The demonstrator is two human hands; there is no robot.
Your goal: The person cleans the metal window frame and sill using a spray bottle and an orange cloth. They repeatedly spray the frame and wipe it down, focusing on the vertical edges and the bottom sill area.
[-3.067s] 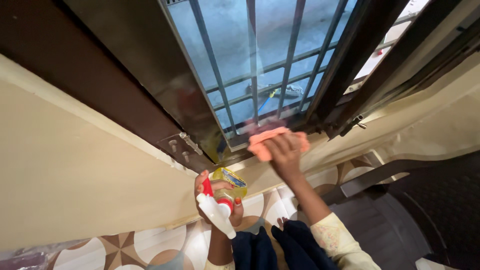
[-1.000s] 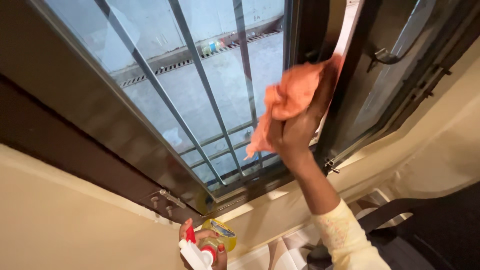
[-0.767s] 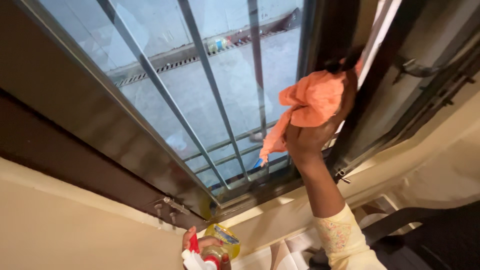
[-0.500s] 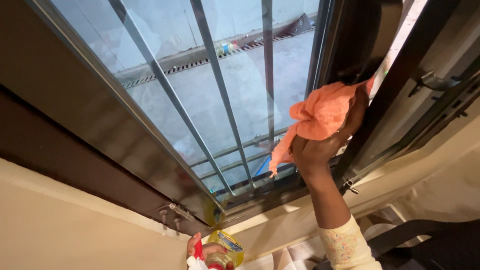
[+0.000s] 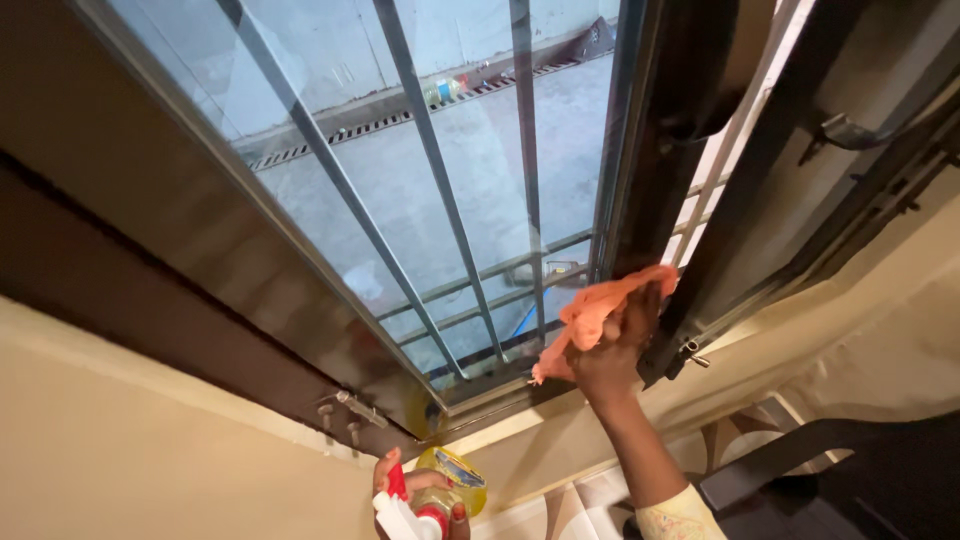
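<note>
Your right hand has a clenched grip on the orange cloth, bunched so your fingers press it flat against the dark window frame near its lower corner, beside the glass pane and its bars. Your left hand grasps the spray bottle low by the cream wall, trigger up and clear of the wiping. Half a second ago the cloth sat higher on that upright; it is now lower, close to the sill
</note>
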